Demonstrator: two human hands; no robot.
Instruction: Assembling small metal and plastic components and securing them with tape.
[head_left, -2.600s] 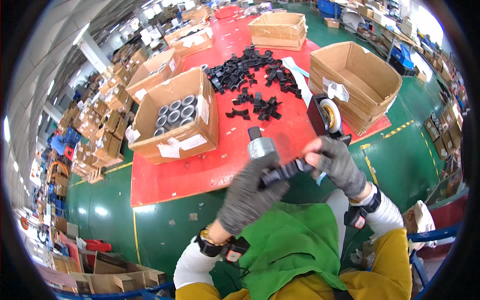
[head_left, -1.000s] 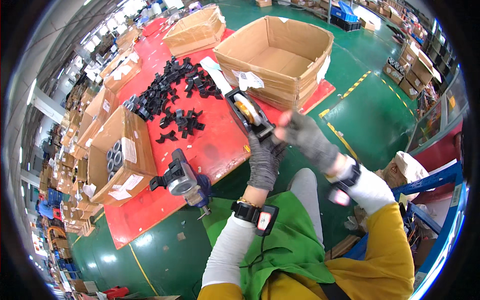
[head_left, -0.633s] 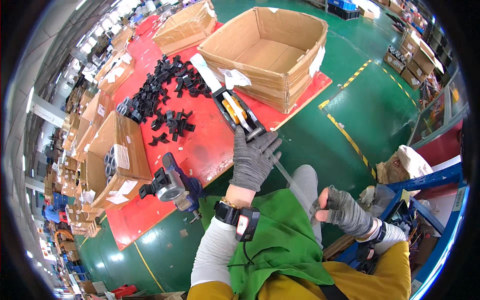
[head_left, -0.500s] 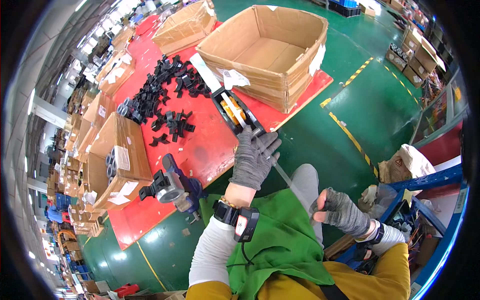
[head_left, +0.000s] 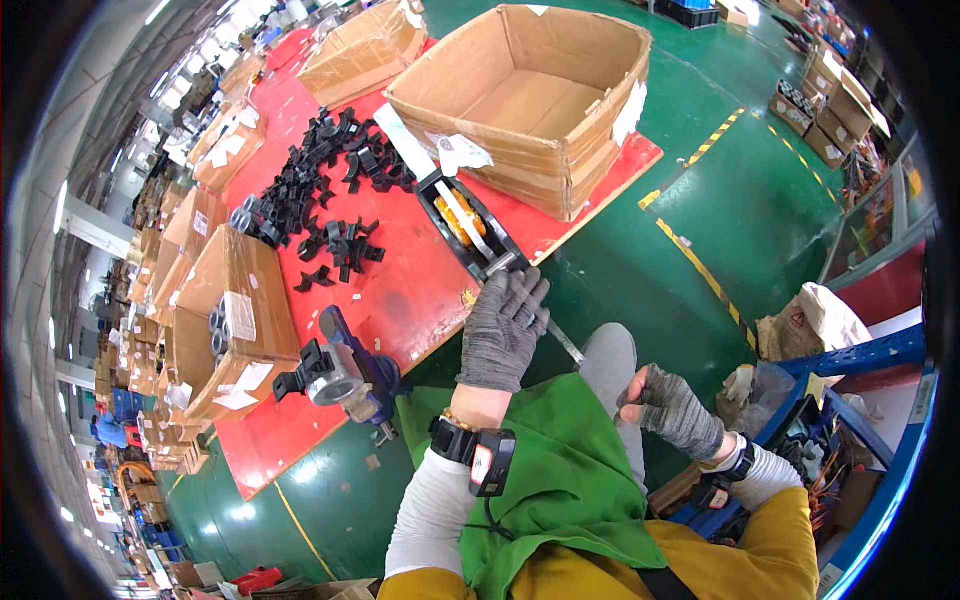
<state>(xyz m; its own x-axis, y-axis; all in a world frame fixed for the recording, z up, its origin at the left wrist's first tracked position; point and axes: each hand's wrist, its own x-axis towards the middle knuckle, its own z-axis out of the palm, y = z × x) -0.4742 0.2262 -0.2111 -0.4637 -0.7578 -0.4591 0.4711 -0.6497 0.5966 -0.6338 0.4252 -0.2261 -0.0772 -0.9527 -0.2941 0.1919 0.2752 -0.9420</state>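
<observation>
Tape (head_left: 566, 343) shows over a shorter run than half a second ago: then it stretched across to the right hand, and now it can be made out only as far as the knee (head_left: 608, 375). Meanwhile the left fingers have drawn closer together and the right hand has shifted slightly upward in the frame.

The strip lies near the centre, its long axis slanting from upper left to lower right. Its upper end meets the left hand (head_left: 500, 335) at the fingertip side; its lower end points toward the right hand (head_left: 680, 412), right of centre and lower down. The left is clearly the nearer. Its fingers are extended, only narrow gaps between them, over the near end of the dispenser (head_left: 462, 218); the right thumb and fingers are curled together, and I cannot tell whether tape is pinched between them.

Just above the left hand, the dispenser slants much as the strip does, its roll toward the upper left. It sits on the red table (head_left: 410, 300). Left of centre, a blue fixture (head_left: 375, 385) stands at the table's edge. Black clips (head_left: 325, 180) lie heaped toward the upper left, and a large box (head_left: 560, 150) stands at top centre.
</observation>
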